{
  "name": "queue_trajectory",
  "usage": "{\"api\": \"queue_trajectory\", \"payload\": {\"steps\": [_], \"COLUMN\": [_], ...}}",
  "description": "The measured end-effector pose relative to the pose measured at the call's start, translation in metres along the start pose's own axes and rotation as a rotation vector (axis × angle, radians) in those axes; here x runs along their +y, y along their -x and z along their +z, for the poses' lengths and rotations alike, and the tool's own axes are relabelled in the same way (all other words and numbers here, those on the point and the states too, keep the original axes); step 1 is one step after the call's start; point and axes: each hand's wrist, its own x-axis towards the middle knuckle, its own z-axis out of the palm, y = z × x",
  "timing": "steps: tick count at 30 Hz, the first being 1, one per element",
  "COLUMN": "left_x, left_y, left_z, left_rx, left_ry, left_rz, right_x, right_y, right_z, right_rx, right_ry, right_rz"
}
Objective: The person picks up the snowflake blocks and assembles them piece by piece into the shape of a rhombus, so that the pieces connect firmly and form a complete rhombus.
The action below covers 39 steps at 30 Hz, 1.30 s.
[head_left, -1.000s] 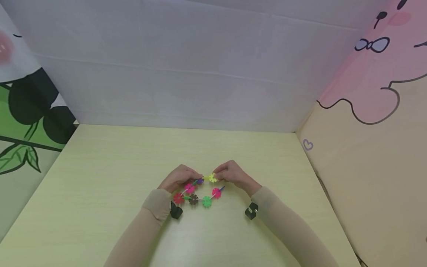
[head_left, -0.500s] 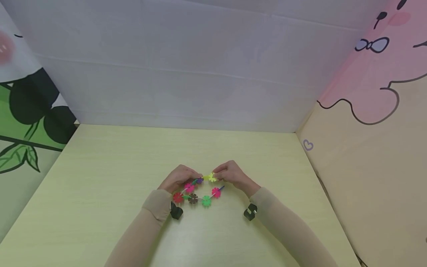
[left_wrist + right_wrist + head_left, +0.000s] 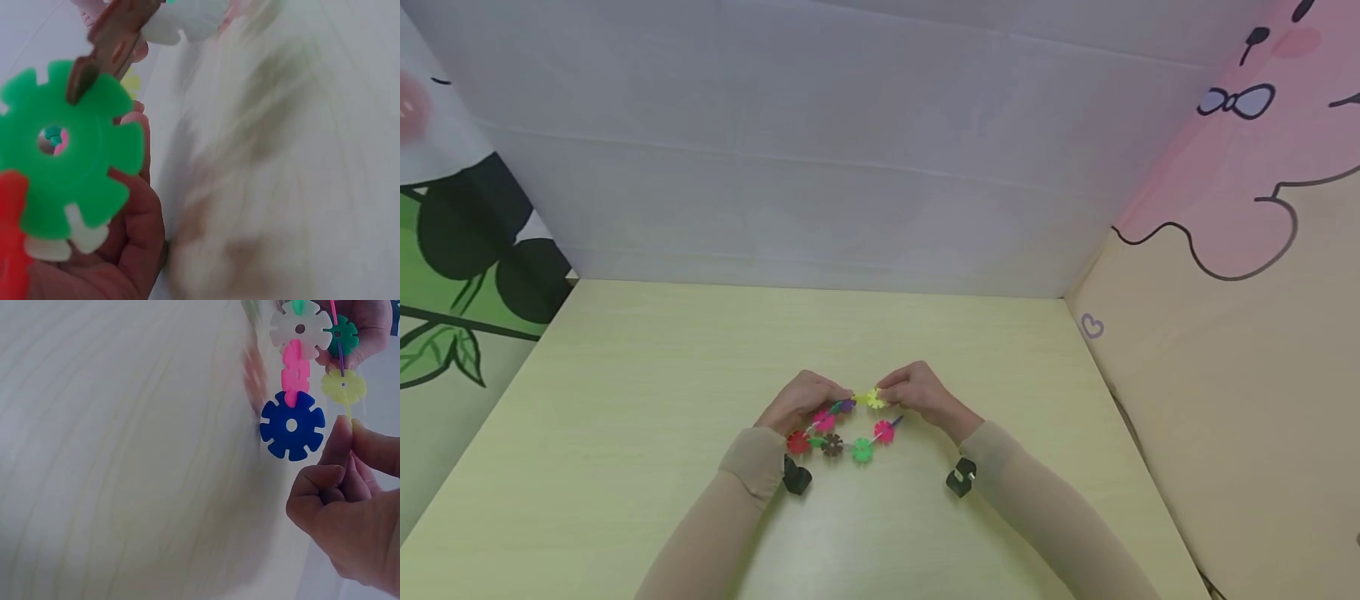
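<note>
A chain of slotted plastic snowflake discs (image 3: pixel 832 445) in several colours curves between my hands in the head view. My left hand (image 3: pixel 803 401) holds it by the far end, next to a purple disc (image 3: pixel 847 405). With thumb and forefinger, my right hand (image 3: pixel 927 394) pinches a yellow disc (image 3: pixel 875 399) at that same end; in the right wrist view this disc is edge-on, joined to a flat yellow disc (image 3: pixel 353 394). The other end hangs free, with a blue disc (image 3: pixel 305 440) below a pink one (image 3: pixel 295 374). A green disc (image 3: pixel 94 147) covers part of my left hand in its wrist view.
The chain is held over a pale wooden table (image 3: pixel 647 375). A white cloth wall (image 3: pixel 850 167) stands behind it. Printed panels flank the table, a pink and beige one (image 3: pixel 1240 333) on the right. Each wrist wears a black camera mount (image 3: pixel 797 477).
Both hands and the chain have shifted very slightly to the left. The grips look the same, with the right hand still pinching the yellow disc.
</note>
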Motion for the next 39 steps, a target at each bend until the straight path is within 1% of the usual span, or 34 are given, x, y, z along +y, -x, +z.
{"api": "queue_trajectory", "payload": {"steps": [4, 6, 9, 13, 16, 19, 25, 33, 39], "left_x": [0.0, 0.0, -0.001, -0.002, 0.0, 0.0, -0.001, 0.003, 0.008], "left_y": [0.002, 0.003, 0.003, 0.0, -0.001, 0.0, 0.0, 0.002, 0.002], "left_z": [-0.001, 0.0, -0.002, -0.004, -0.005, -0.006, -0.007, -0.009, -0.009], "left_rx": [-0.02, -0.03, -0.014, 0.006, -0.023, -0.064, -0.126, -0.178, -0.193], "left_ry": [0.047, 0.032, -0.032, -0.13, -0.162, -0.155, -0.127, -0.091, -0.087], "left_rz": [-0.001, 0.002, 0.009, 0.024, 0.044, 0.061, 0.082, 0.082, 0.069], "right_x": [-0.001, -0.003, -0.006, -0.006, -0.005, -0.005, -0.003, -0.003, -0.004], "right_y": [0.0, 0.002, 0.003, 0.003, 0.002, 0.002, 0.0, -0.003, -0.007], "right_z": [0.002, 0.003, 0.003, 0.0, -0.003, -0.005, -0.006, -0.008, -0.005], "right_rx": [-0.005, 0.0, 0.001, -0.016, -0.031, -0.044, -0.058, -0.089, -0.12], "right_ry": [-0.006, 0.014, 0.052, 0.083, 0.104, 0.129, 0.129, 0.119, 0.114], "right_rz": [0.013, 0.011, -0.005, -0.002, -0.002, -0.019, -0.03, -0.052, -0.082]}}
